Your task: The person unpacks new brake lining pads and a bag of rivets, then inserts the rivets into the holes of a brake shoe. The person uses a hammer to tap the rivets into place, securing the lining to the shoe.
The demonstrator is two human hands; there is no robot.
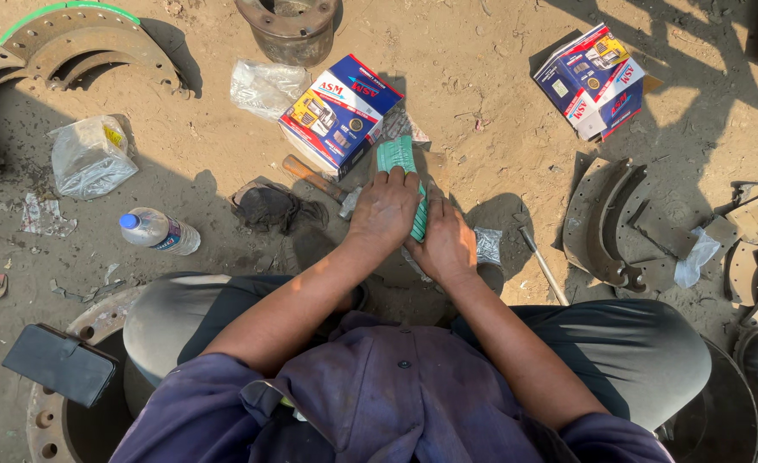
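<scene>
Both hands sit at frame centre on a green curved lining strip [399, 176]. Left hand [385, 208] lies on top with fingers wrapped over its upper part; right hand [445, 244] clamps the lower part. Only the strip's top end and a thin edge between the hands show; the rest is covered, so whatever it rests on is hidden.

A wooden handle [310, 177] pokes out left of the hands, its head end out of sight. A thin metal rod [544, 266] runs lower right of them, its far end lost by the knee. A dark rag [265, 206] lies crumpled just left, detail unclear.

Ground is bare packed dirt [482, 94], outdoors, hard sun and shadows.

Count:
- 2 printed cardboard boxes: one [338, 113] just above the hands, one [592, 81] upper right.
- 2 clear plastic bags, upper left [89, 157] and top centre [263, 86].
- 1 water bottle [158, 231], blue cap, lying at left.
- Brake shoes: a stack [70, 43] upper left, cut off by the edge; another pile [619, 227] at right, count unclear.
- 1 metal drum [291, 26] at top, cropped.
- 1 black wallet-like case [60, 364] lower left on a drum rim.
</scene>
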